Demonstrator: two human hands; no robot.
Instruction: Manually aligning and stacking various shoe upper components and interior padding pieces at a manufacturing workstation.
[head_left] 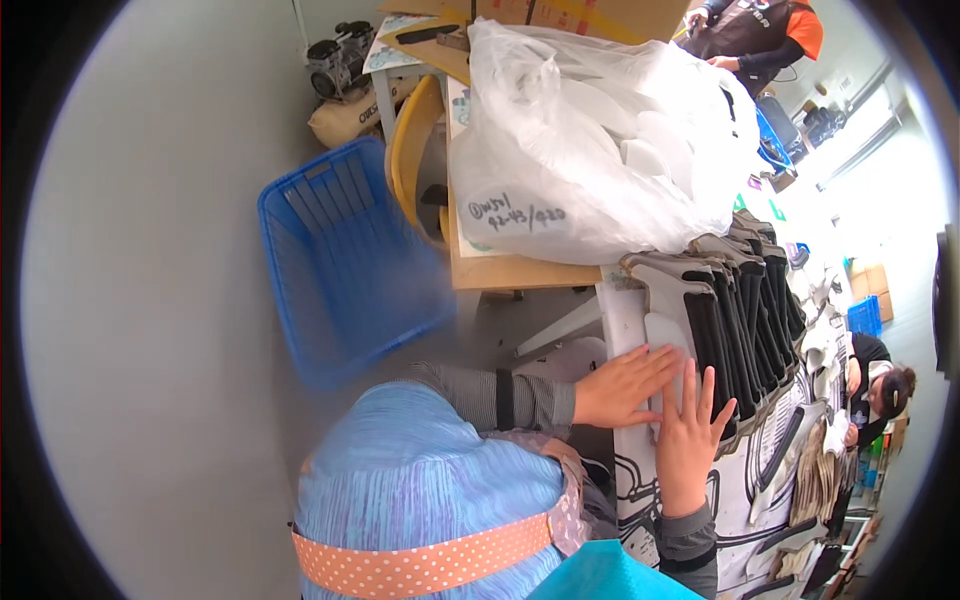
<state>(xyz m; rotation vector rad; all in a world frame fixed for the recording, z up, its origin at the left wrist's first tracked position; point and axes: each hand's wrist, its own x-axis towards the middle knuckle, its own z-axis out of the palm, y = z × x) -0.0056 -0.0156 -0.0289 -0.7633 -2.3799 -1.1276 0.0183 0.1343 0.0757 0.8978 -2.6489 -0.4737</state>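
My left hand (625,387) reaches in from the left and lies flat, palm down, with its fingers extended over a thin white pad (668,332). Beside it, my right hand (688,440) comes up from below with its fingers spread. Its fingertips rest at the pad's lower part, close to the left fingertips. The pad lies along the near end of a row of overlapping black pieces with grey edges (745,325), seemingly cut shoe parts. What is under my palms is hidden.
A large clear plastic bag of white pieces (590,150) fills the table beyond. An empty-looking blue basket (300,270) and a yellow chair (405,150) stand left. Two co-workers (755,40), (870,390) are at the far right edges. Blue striped cloth (420,460) fills the lower left.
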